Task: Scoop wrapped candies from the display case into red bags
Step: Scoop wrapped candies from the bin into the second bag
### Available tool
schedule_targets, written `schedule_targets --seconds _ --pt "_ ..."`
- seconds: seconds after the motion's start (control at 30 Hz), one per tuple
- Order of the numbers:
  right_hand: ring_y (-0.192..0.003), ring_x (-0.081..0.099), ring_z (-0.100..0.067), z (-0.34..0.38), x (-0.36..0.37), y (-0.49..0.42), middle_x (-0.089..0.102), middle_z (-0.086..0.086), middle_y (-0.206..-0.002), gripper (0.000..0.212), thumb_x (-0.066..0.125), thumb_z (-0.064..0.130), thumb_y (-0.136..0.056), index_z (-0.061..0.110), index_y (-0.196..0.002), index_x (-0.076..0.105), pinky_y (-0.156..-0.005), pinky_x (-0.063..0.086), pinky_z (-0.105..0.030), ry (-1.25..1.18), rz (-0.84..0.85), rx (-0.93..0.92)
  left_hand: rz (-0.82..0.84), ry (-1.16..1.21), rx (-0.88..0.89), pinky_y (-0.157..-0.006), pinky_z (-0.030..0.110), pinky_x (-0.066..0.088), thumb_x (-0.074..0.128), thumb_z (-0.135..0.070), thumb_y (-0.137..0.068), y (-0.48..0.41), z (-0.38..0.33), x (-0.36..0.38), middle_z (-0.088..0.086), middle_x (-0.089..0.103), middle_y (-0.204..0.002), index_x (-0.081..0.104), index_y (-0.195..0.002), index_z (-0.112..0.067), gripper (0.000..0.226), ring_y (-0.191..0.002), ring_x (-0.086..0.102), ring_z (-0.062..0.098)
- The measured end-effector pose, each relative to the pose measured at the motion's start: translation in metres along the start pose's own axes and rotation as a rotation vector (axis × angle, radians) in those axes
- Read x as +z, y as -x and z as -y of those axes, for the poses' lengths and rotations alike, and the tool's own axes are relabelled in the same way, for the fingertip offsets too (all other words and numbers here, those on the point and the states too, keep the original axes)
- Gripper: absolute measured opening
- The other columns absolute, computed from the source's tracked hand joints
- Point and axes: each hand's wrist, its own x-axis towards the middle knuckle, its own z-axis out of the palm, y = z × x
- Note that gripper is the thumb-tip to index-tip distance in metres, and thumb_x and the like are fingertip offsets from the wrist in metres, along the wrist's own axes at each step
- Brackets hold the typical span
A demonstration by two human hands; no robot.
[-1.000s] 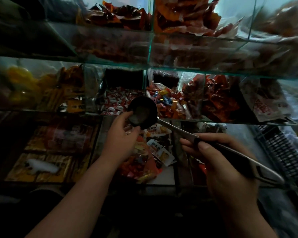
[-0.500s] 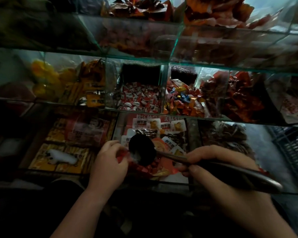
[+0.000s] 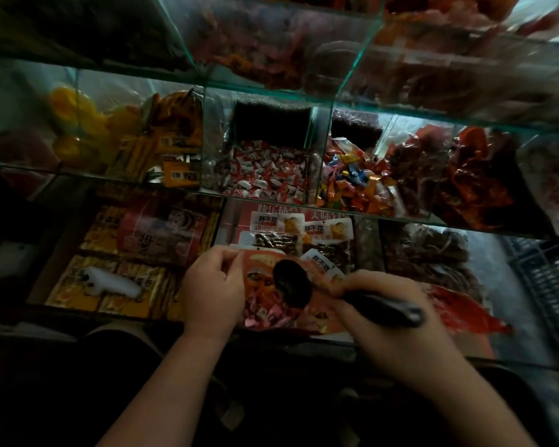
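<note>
Holding the red bag (image 3: 259, 269) open, left hand (image 3: 213, 285) pinches its rim; right hand (image 3: 391, 321) grips the scoop (image 3: 292, 287) above; candies (image 3: 265, 314) seemingly part-fill it.

Vantage: one wide-angle camera worn on the person's head, close in front of the glass display case (image 3: 352, 75).
Direction: forward and steeply down, along both forearms, which enter from the bottom edge.
Nearness: at arm's reach; the left hand (image 3: 212, 285) and right hand (image 3: 397, 324) sit just below mid-frame, with the red bag (image 3: 259, 262) and the dark scoop (image 3: 292, 287) between them.
Upper frame: the case's glass tiers climb to the top edge, their compartments seen from above and in front.
Edges: shelf lines slant toward the corners; a black crate (image 3: 549, 285) shows at the right.
Coverage: a single view takes in hands, bag and three tiers together.
</note>
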Motion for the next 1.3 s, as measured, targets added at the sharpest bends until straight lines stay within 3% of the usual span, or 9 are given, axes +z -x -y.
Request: schedule_targets --seconds 0.13,0.4,0.53,0.63,0.73,0.9,1.07,1.17,1.3 --pt "-0.084 0.070 0.000 -0.017 0.050 -0.023 0.074 0.016 -0.089 0.024 0.075 0.017 -0.087 0.041 -0.081 0.071 -0.074 0.052 -0.015 -0.073 0.050 0.079 -0.022 0.054 0.050 -0.072 0.008 0.048 0.069 -0.019 -0.097 -0.005 -0.002 0.003 -0.017 0.069 -0.088 0.073 -0.092 -0.024 0.008 -0.089 0.064 -0.004" --pt "-0.078 0.071 -0.002 -0.036 0.087 -0.025 0.075 0.014 -0.081 0.026 0.075 0.009 -0.085 0.033 -0.074 0.077 -0.073 0.055 -0.016 -0.290 -0.003 0.271 0.041 -0.038 0.006 -0.070 0.002 0.042 0.068 -0.023 -0.095 0.016 0.027 -0.019 -0.021 0.067 -0.086 0.065 -0.092 -0.038 0.016 -0.090 0.060 -0.012" --pt "-0.082 0.070 0.001 -0.032 0.099 -0.014 0.075 0.017 -0.084 0.019 0.077 0.008 -0.085 0.026 -0.080 0.079 -0.075 0.051 -0.009 -0.173 0.075 0.112 0.037 -0.008 -0.006 -0.072 0.010 0.049 0.070 -0.026 -0.096 0.015 0.029 -0.019 -0.028 0.070 -0.091 0.073 -0.092 -0.037 0.012 -0.089 0.065 -0.009" --pt "-0.080 0.076 -0.014 -0.033 0.093 -0.017 0.078 0.004 -0.082 0.021 0.075 0.008 -0.083 0.028 -0.076 0.079 -0.079 0.063 -0.034 -0.347 -0.014 0.289 0.022 -0.034 0.024 -0.075 0.023 0.055 0.070 -0.029 -0.095 0.013 0.030 -0.023 -0.023 0.071 -0.088 0.078 -0.096 -0.030 0.008 -0.088 0.066 -0.004" --pt "-0.081 0.079 -0.026 -0.037 0.078 -0.019 0.079 -0.007 -0.083 0.014 0.073 0.013 -0.081 0.025 -0.078 0.080 -0.078 0.065 -0.049 -0.544 -0.130 0.433 0.009 -0.162 0.120 -0.077 0.032 0.053 0.072 -0.022 -0.094 0.007 0.031 -0.027 -0.020 0.067 -0.091 0.077 -0.093 -0.023 0.005 -0.090 0.061 0.004" --pt "-0.078 0.078 -0.042 -0.040 0.060 -0.009 0.076 -0.027 -0.081 0.024 0.063 -0.006 -0.092 0.008 -0.078 0.076 -0.063 0.064 -0.035 -0.860 -0.222 0.560 -0.115 -0.317 0.278 -0.088 0.025 0.039 0.073 -0.010 -0.091 0.013 0.022 -0.022 -0.009 0.061 -0.104 0.071 -0.100 -0.016 0.011 -0.101 0.049 0.012" --pt "-0.080 0.076 -0.048 -0.049 0.048 0.002 0.074 -0.031 -0.081 0.027 0.060 -0.009 -0.091 0.004 -0.074 0.076 -0.063 0.063 -0.035 -0.983 -0.280 0.583 -0.099 -0.094 0.587 -0.095 0.021 0.042 0.062 0.003 -0.087 0.034 0.012 -0.011 -0.001 0.066 -0.100 0.072 -0.092 -0.007 0.015 -0.100 0.058 0.011" --pt "-0.080 0.075 -0.050 -0.054 0.036 0.008 0.074 -0.026 -0.076 0.034 0.058 -0.010 -0.091 0.009 -0.070 0.076 -0.063 0.063 -0.036 -1.034 -0.307 0.589 0.069 -0.042 0.387 -0.096 0.018 0.048 0.062 0.004 -0.091 0.043 0.010 -0.003 -0.013 0.063 -0.106 0.072 -0.102 -0.012 0.022 -0.107 0.058 -0.002" --pt "-0.080 0.074 -0.053 -0.062 0.017 0.018 0.073 -0.026 -0.078 0.024 0.058 -0.010 -0.090 0.003 -0.077 0.073 -0.062 0.063 -0.038 -1.063 -0.380 0.572 0.272 -0.172 0.116 -0.107 0.034 0.049 0.059 -0.027 -0.100 0.042 0.010 0.008 -0.018 0.054 -0.130 0.060 -0.131 -0.027 0.031 -0.124 0.050 0.001"
